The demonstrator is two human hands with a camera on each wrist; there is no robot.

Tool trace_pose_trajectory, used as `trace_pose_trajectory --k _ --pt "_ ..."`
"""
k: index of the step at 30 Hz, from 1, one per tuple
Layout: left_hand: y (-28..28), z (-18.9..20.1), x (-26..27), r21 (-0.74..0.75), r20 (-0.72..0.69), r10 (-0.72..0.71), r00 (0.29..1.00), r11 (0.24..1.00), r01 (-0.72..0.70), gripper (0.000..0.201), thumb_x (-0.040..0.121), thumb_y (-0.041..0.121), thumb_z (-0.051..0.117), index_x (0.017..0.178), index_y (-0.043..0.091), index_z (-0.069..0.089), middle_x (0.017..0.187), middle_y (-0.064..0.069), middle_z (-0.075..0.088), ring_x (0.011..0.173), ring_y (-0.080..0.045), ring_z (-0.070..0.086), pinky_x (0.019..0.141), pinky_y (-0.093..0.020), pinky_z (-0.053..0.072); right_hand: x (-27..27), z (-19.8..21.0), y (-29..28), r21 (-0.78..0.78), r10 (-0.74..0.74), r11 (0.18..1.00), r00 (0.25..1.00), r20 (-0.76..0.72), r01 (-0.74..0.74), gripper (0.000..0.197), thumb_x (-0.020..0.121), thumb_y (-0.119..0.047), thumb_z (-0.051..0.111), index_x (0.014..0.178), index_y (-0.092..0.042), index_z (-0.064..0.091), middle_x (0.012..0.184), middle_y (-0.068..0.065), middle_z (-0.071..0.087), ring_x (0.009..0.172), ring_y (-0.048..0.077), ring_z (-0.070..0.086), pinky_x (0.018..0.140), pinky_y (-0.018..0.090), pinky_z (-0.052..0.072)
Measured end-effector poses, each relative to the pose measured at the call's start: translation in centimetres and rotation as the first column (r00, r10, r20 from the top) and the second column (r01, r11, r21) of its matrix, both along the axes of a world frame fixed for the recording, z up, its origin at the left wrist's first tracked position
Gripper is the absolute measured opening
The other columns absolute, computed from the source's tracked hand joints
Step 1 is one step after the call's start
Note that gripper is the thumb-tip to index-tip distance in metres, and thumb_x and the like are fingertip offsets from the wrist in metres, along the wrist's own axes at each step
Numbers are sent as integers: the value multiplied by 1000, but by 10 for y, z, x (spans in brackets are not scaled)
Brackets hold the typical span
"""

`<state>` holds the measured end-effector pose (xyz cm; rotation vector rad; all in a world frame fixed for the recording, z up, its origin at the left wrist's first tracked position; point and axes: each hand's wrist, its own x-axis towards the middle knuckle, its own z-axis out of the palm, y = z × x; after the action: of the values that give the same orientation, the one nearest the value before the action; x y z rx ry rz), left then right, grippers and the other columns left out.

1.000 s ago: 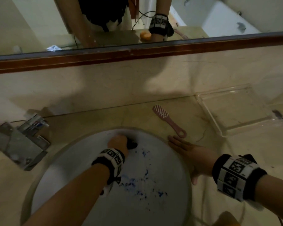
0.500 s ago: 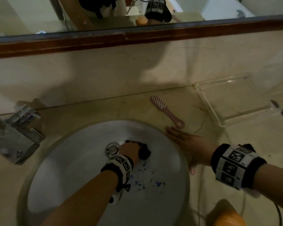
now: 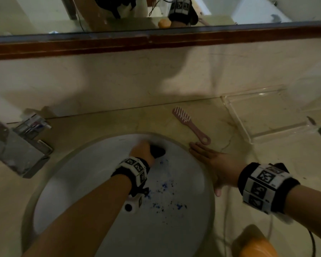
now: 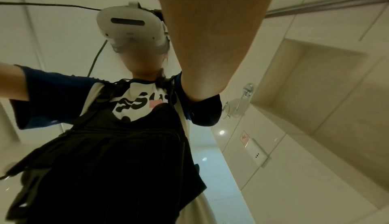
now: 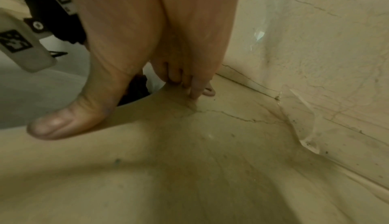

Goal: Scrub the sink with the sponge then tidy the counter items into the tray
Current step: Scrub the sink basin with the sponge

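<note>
No brand or writing can be read on the counter things; only the wristbands carry black-and-white square codes (the shirt print in the left wrist view is not legible). On a beige marble counter (image 3: 174, 115) under a wood-framed mirror (image 3: 156, 41), a chrome tap (image 3: 20, 145) stands left of the pale sink (image 3: 174, 229), where the left hand (image 3: 143, 151) grips the dark sponge (image 3: 157, 151) against the far wall above blue specks. Right of it the right hand (image 3: 213, 162) lies flat, fingers straight, on the rim just beside a pink comb (image 3: 191, 125), with the clear tray (image 3: 267, 112) further right.
</note>
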<state>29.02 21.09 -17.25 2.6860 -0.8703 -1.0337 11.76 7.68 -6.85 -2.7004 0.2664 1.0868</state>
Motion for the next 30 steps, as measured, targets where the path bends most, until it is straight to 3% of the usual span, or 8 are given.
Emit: trace_pose_trajectory --k 2,7,10,14,19,24,26,30 --pt "-10 -9 -17 -12 -24 -51 998 999 51 33 99 21 47 125 3 57 131 -17 57 122 -29 54 105 -34 43 0 -1 0 -4 -1 1000 1000 1 1 137 59 -33 86 149 -14 -15 155 -5 -26 130 1 -24 119 23 4" --pt "-11 -21 -53 12 22 -247 969 969 247 28 98 15 46 115 0 61 123 -15 62 114 -29 59 92 -33 47 0 -1 -3 -2 23 1000 1000 -1 -23 136 60 -35 85 148 -14 -16 140 -12 -32 126 1 -26 118 21 2" --pt "2 -24 -68 75 -23 -429 903 900 429 29 97 14 46 121 4 61 126 -14 62 116 -28 59 65 -20 43 0 -2 -3 0 23 1000 1000 5 -23 136 60 -35 85 149 -14 -15 151 -8 -28 126 1 -25 115 17 1" --pt "22 -13 -88 61 -133 -606 784 785 617 39 90 17 59 129 12 57 131 -10 59 121 -28 56 97 -35 46 -1 -4 -3 -8 38 999 999 7 -38 136 59 -37 85 148 -11 -14 150 -6 -28 135 7 -25 115 15 -1" --pt "34 6 -59 44 -409 -516 752 813 581 34 86 16 61 118 6 66 112 -15 69 98 -26 64 87 -32 50 -2 -3 -2 3 39 999 999 33 -39 137 58 -37 86 149 -9 -13 142 -9 -30 135 7 -25 111 12 -3" --pt "34 25 -3 71 -56 -311 949 947 315 32 96 31 48 105 7 67 101 -13 67 98 -27 64 80 -28 50 -1 -4 -2 2 23 1000 999 35 -23 139 55 -36 87 149 -10 -12 158 2 -20 128 2 -24 115 15 1" --pt "36 15 9 173 95 -323 942 937 304 40 100 29 43 133 7 51 133 -14 56 121 -27 55 101 -31 44 -1 -2 -2 3 18 1000 999 30 -18 138 56 -35 87 149 -11 -13 158 0 -20 127 1 -22 116 17 2" --pt "40 -11 17 318 120 -384 916 889 331 43 101 33 39 133 7 51 137 -12 54 126 -25 52 107 -31 39 -1 -4 -3 1 11 1000 1000 27 -11 137 59 -35 86 148 -12 -15 154 -6 -25 131 1 -22 118 19 4"
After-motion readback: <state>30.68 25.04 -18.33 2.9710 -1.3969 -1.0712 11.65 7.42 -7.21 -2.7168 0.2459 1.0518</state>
